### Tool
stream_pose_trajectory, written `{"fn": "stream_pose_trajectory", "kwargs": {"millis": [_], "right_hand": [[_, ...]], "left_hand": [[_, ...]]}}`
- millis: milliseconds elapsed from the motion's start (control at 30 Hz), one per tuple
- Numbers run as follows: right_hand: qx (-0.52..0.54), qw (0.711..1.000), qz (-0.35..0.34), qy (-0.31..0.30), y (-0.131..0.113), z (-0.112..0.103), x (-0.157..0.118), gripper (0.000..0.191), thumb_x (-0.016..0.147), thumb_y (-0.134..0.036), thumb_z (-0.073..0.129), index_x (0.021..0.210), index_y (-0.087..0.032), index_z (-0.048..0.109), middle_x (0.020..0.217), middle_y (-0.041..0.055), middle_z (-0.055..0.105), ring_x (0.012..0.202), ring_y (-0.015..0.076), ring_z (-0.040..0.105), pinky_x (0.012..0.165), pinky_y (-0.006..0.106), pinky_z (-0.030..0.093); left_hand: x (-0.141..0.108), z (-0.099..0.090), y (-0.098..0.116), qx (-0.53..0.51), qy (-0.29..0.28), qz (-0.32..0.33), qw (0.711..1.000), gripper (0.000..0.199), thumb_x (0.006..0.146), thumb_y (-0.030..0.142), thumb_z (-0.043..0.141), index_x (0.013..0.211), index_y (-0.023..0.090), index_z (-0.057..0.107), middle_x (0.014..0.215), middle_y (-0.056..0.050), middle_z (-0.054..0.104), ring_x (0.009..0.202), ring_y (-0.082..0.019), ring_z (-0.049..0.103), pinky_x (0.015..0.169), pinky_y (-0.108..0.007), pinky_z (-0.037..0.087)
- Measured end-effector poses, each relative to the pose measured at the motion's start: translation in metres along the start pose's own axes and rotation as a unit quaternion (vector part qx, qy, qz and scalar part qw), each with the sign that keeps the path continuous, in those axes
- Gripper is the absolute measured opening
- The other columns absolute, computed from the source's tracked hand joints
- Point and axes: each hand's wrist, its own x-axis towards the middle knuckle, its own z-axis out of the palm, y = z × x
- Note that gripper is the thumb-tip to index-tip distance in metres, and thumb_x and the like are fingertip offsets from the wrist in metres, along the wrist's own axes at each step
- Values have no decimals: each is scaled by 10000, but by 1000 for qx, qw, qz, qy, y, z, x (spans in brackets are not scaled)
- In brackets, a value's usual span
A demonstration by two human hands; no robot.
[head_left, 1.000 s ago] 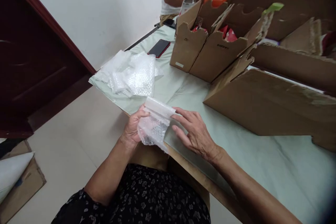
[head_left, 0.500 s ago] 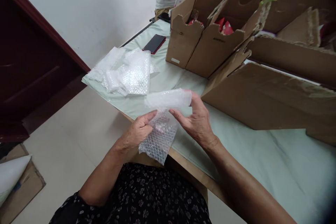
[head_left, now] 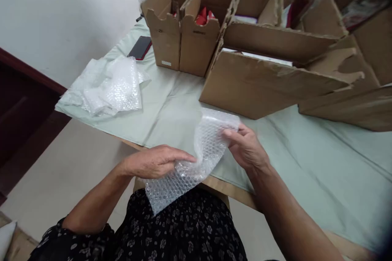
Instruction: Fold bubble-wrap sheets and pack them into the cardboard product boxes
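Observation:
A clear bubble wrap bag stretches between my hands over the table's front edge, its lower end hanging above my lap. My right hand pinches its upper right part, thumb on top. At its middle, my left hand grips the near side, with the index finger pointing along a fold in the plastic. Whatever may be inside the bag is not visible. A pile of bubble wrap bags lies to the left on the table.
The table has a pale green cover. Brown cardboard boxes stand along its back and right, with red packets in one. A phone rests by the pile. Part of another person shows at the back left.
My view has swung to the right. The bag's upper part, folded over before, is now opened out and pulled up to the right by my right hand.

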Motion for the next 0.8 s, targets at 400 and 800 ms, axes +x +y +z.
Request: {"fn": "stream_pose_trajectory", "kwargs": {"millis": [400, 800], "right_hand": [[-279, 887, -71, 360, 13, -106, -88, 445, 717, -472, 855, 1057, -216, 727, 825, 70, 713, 640, 220, 623, 586, 391, 537], [-722, 659, -194, 78, -12, -118, -8, 281, 922, -240, 573, 1125, -204, 763, 1105, 132, 770, 953, 316, 677, 814, 460, 492]], "left_hand": [[66, -45, -14, 387, 248, -104, 882, 422, 912, 185, 581, 1319, 172, 694, 1247, -148, 731, 1187, -339, 643, 1036, -515, 508], [92, -14, -27, 463, 194, -102, 859, 306, 922, 105, 505, 1099, 141, 752, 975, -150, 727, 961, -313, 628, 893, -465, 530]]}}
